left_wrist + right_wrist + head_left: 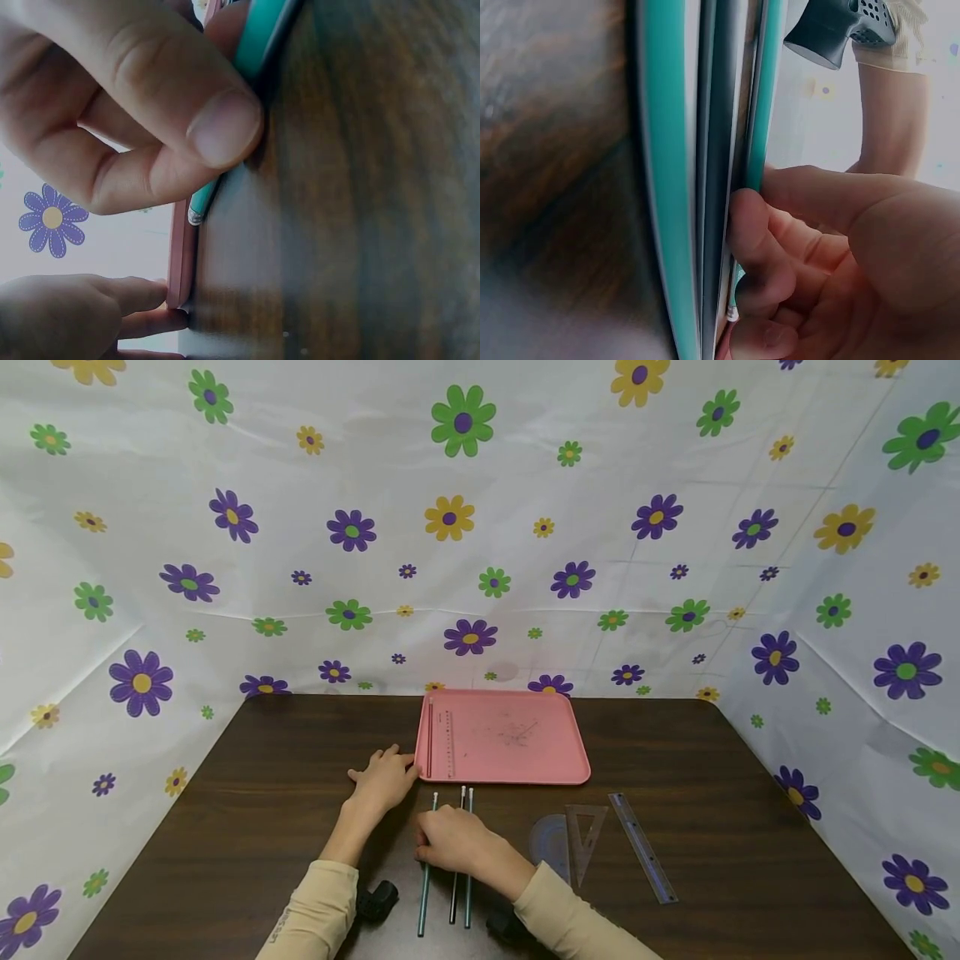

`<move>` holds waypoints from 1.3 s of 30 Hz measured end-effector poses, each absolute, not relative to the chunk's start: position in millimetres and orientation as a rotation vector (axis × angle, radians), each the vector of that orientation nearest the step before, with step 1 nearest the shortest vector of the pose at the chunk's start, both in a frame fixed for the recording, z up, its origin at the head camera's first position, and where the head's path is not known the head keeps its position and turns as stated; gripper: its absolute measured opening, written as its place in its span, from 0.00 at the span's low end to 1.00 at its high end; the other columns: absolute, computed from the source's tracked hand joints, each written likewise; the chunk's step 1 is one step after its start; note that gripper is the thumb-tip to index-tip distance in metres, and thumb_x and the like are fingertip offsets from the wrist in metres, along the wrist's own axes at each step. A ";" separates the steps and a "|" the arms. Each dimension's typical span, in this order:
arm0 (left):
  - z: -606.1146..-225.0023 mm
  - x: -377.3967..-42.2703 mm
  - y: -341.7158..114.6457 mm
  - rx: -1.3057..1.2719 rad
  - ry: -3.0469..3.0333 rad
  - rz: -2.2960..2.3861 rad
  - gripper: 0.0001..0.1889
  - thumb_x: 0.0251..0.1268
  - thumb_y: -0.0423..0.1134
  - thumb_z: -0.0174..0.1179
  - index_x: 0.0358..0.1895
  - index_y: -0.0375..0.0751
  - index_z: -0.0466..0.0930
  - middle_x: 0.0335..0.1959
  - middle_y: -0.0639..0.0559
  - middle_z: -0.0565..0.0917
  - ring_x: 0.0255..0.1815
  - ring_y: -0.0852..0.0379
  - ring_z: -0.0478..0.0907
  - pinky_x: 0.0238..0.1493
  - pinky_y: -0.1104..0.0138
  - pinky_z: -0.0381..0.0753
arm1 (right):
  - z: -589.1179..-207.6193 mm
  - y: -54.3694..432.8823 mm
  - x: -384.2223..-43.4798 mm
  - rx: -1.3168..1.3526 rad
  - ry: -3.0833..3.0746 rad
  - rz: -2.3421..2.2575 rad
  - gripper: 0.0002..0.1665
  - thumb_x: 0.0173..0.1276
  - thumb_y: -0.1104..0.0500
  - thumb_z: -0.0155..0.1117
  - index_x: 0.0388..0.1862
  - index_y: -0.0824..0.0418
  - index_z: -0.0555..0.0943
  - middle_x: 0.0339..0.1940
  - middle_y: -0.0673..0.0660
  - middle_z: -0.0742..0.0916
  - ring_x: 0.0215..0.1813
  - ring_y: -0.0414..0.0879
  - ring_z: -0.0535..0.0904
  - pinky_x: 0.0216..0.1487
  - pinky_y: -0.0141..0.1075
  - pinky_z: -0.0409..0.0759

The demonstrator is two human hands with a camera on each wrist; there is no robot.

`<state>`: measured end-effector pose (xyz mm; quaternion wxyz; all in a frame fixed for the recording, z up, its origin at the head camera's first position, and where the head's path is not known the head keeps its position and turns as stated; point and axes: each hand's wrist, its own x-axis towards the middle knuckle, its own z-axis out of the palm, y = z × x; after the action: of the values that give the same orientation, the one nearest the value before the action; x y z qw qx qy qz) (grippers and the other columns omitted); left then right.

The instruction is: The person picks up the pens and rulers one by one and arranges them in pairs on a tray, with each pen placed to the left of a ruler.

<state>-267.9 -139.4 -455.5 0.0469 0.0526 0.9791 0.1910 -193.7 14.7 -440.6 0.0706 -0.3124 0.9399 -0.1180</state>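
My right hand pinches the leftmost green pencil between thumb and fingers. That pencil lies lengthwise on the table, its eraser end toward the tray. Just to its right are a black pencil and another green pencil; in the right wrist view these two run close beside the fingers. My left hand rests at the front left corner of a pink tray, fingers spread and fairly straight, fingertips at the rim. In the left wrist view, the right hand's thumb presses on the green pencil.
Inside the tray, a clear ruler and a slim dark red stick lie along the left side. On the table to the right are a protractor, a set square and a bluish ruler. Flowered sheeting surrounds the table.
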 end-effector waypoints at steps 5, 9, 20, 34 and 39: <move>-455.0 -267.5 -139.0 0.155 2.985 0.589 0.22 0.77 0.48 0.48 0.66 0.42 0.77 0.73 0.33 0.66 0.74 0.27 0.59 0.57 0.18 0.50 | -441.6 14.7 -195.3 -0.925 2.808 -0.415 0.12 0.59 0.54 0.74 0.23 0.51 0.78 0.18 0.42 0.78 0.20 0.32 0.70 0.22 0.25 0.68; -454.7 -266.6 -138.3 0.150 2.983 0.598 0.23 0.77 0.48 0.48 0.66 0.41 0.77 0.73 0.33 0.66 0.74 0.27 0.59 0.57 0.18 0.49 | -441.6 15.4 -196.1 -0.918 2.793 -0.453 0.11 0.58 0.56 0.74 0.22 0.52 0.79 0.18 0.41 0.78 0.20 0.32 0.70 0.22 0.24 0.69; -455.1 -268.0 -137.8 0.161 2.989 0.574 0.23 0.77 0.50 0.47 0.66 0.42 0.77 0.73 0.33 0.66 0.74 0.27 0.59 0.56 0.18 0.51 | -441.1 15.5 -197.0 -0.918 2.777 -0.512 0.13 0.57 0.59 0.72 0.20 0.50 0.77 0.17 0.41 0.77 0.19 0.32 0.69 0.21 0.24 0.67; -452.9 -266.6 -138.8 0.162 2.983 0.580 0.23 0.77 0.49 0.48 0.65 0.41 0.77 0.73 0.32 0.66 0.74 0.26 0.59 0.56 0.18 0.50 | -437.4 15.1 -197.8 -0.944 2.781 -0.496 0.11 0.58 0.60 0.72 0.22 0.50 0.78 0.18 0.41 0.77 0.20 0.32 0.69 0.21 0.24 0.67; -452.5 -266.5 -138.9 0.157 2.984 0.580 0.23 0.77 0.49 0.48 0.66 0.41 0.77 0.73 0.32 0.66 0.74 0.26 0.59 0.57 0.18 0.50 | -436.0 15.2 -197.6 -0.937 2.794 -0.467 0.11 0.57 0.59 0.72 0.22 0.50 0.78 0.18 0.41 0.78 0.21 0.32 0.69 0.22 0.24 0.67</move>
<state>-266.5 -138.9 -452.5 0.0488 0.0515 0.9791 0.1905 -197.6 15.2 -436.0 0.0786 -0.3131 0.9335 -0.1561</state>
